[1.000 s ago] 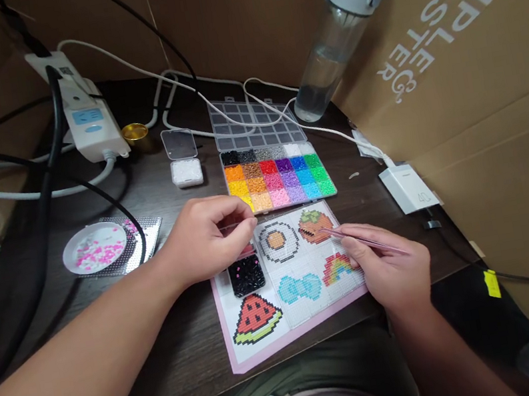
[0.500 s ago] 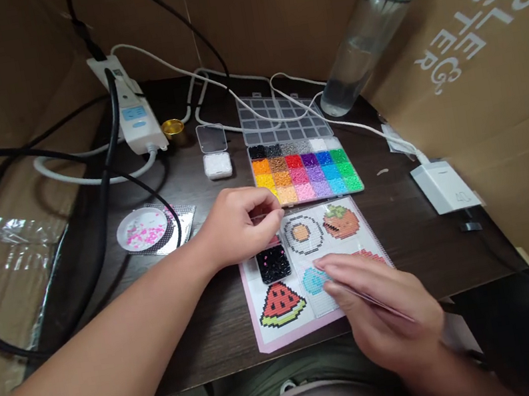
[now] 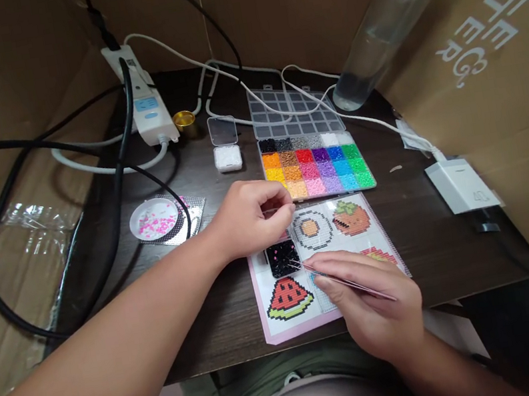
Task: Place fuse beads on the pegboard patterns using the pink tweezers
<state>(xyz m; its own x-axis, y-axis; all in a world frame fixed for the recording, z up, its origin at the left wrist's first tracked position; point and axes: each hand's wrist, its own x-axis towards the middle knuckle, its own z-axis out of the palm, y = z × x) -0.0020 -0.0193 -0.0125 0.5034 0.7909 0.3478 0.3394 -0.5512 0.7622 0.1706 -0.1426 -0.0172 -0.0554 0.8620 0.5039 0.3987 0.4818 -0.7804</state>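
A pink-edged pattern sheet [image 3: 287, 331] with a clear pegboard lies at the table's near edge, showing bead pictures: a watermelon slice [image 3: 288, 297], a fried egg [image 3: 311, 229] and an orange fruit [image 3: 351, 218]. My left hand [image 3: 252, 217] rests closed on the sheet's upper left corner, fingers pinched beside a small open box of black beads [image 3: 282, 257]. My right hand [image 3: 370, 302] grips thin tweezers [image 3: 339, 280] whose tips reach the black bead box. The hand covers the blue and rainbow pictures.
A compartment tray of coloured beads [image 3: 315, 164] with its lid open sits behind the sheet. A small box of white beads [image 3: 228, 157], a dish of pink beads [image 3: 155, 218], a power strip [image 3: 143, 104], cables, a charger [image 3: 460, 185] and a water bottle [image 3: 381, 19] surround it. Cardboard walls enclose the table.
My right hand has moved left across the pegboard, bringing the tweezer tips from the orange fruit to the black bead box. The view has shifted, so everything sits further right.
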